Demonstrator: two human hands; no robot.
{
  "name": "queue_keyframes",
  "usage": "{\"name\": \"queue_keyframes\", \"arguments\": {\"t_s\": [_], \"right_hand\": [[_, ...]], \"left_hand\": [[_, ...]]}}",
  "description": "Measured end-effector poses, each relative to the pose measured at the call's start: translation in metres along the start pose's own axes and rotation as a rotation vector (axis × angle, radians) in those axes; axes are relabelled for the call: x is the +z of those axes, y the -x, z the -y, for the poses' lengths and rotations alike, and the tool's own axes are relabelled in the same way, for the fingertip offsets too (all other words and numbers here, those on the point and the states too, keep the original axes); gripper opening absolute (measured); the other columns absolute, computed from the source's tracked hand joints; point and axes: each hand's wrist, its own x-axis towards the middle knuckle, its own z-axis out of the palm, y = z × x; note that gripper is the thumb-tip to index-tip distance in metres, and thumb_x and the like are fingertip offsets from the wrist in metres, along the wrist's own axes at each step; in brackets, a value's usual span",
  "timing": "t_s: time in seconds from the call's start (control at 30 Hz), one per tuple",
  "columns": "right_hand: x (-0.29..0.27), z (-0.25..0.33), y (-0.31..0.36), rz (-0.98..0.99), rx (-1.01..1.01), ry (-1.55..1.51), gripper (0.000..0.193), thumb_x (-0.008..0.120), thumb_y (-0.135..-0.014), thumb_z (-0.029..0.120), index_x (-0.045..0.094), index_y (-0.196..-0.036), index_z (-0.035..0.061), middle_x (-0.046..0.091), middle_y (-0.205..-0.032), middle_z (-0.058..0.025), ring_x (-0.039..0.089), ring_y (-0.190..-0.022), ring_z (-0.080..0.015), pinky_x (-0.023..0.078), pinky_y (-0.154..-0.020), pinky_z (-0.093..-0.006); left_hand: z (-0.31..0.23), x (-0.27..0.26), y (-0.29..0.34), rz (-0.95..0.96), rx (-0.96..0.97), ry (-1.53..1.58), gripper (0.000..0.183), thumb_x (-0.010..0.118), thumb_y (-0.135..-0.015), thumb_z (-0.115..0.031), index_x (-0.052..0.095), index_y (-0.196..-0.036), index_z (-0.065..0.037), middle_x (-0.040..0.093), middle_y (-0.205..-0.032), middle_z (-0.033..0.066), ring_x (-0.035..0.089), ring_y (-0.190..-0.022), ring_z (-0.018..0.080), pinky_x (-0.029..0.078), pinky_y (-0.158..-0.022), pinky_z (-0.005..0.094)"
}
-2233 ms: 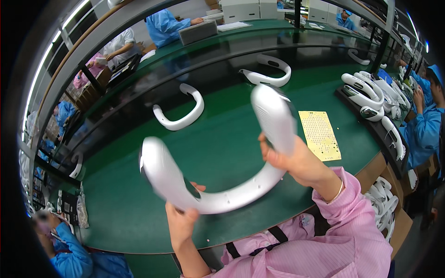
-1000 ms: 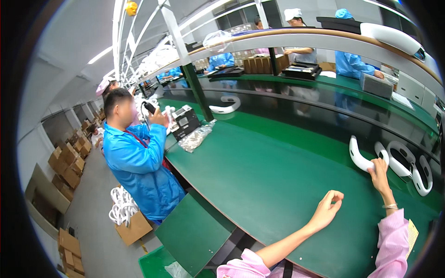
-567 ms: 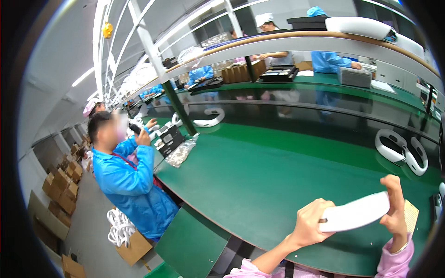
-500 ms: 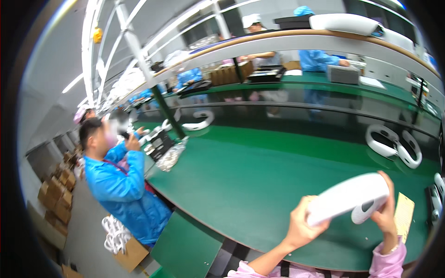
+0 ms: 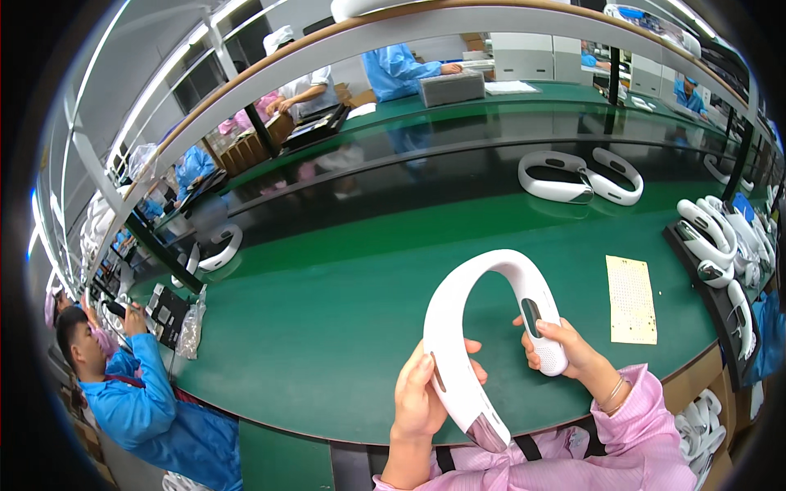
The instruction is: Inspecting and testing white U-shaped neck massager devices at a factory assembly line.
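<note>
Both my hands hold a white U-shaped neck fan (image 5: 446, 327) above the green table (image 5: 327, 327), its curve pointing away from me. My left hand (image 5: 419, 401) wraps round the left arm, near its dark glossy end. On the right, my right hand (image 5: 569, 348) grips the other arm, thumb beside a dark oval panel and above the perforated tip. A yellow sheet (image 5: 630, 300) printed with a grid lies on the table to the right of my right hand.
Two similar white neck fans (image 5: 557, 192) lie farther back, by the dark conveyor strip (image 5: 458, 147). A black tray (image 5: 692, 266) loaded with white units stands at the right edge. At left, a person in blue (image 5: 135, 401) works beside a plastic bag (image 5: 191, 327). A shelf rail (image 5: 393, 29) spans above.
My view has swung right. The neck fan has turned from a side-on tilt to showing its open U, and my hands now hold its two arms lower down.
</note>
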Motion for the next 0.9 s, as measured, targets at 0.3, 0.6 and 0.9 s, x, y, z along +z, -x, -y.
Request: {"name": "queue_keyframes", "arguments": {"t_s": [0.3, 0.6, 0.9], "right_hand": [[0.0, 0.0, -0.001, -0.032, -0.037, 0.122, 0.044, 0.056, -0.084, 0.032, 0.047, -0.111, -0.0019, 0.053, -0.066, -0.0058, 0.052, -0.051, -0.0124, 0.042, -0.047, -0.0252], [-0.005, -0.014, -0.005, 0.107, 0.152, -0.189, 0.041, 0.052, -0.087, 0.031, 0.046, -0.111, -0.0016, 0.054, -0.068, -0.0083, 0.052, -0.053, -0.0156, 0.045, -0.049, -0.0288], [-0.002, -0.021, -0.009, 0.017, 0.22, -0.122, 0.043, 0.054, -0.087, 0.036, 0.047, -0.109, -0.0006, 0.059, -0.083, -0.0108, 0.062, -0.073, -0.0184, 0.053, -0.065, -0.0286]], "left_hand": [[0.011, 0.0, 0.004, -0.098, 0.038, 0.068, 0.05, 0.039, -0.091, -0.03, 0.036, -0.127, 0.004, 0.058, -0.09, 0.0122, 0.059, -0.065, 0.021, 0.051, -0.055, 0.0334], [0.001, 0.054, -0.009, -0.176, 0.011, -0.151, 0.046, 0.03, -0.091, -0.032, 0.045, -0.113, 0.006, 0.06, -0.079, 0.0132, 0.061, -0.057, 0.0195, 0.053, -0.049, 0.0306], [0.002, 0.084, -0.01, -0.184, -0.022, -0.287, 0.044, 0.038, -0.089, -0.032, 0.047, -0.105, 0.008, 0.06, -0.084, 0.0179, 0.063, -0.062, 0.0214, 0.054, -0.053, 0.03]]}}
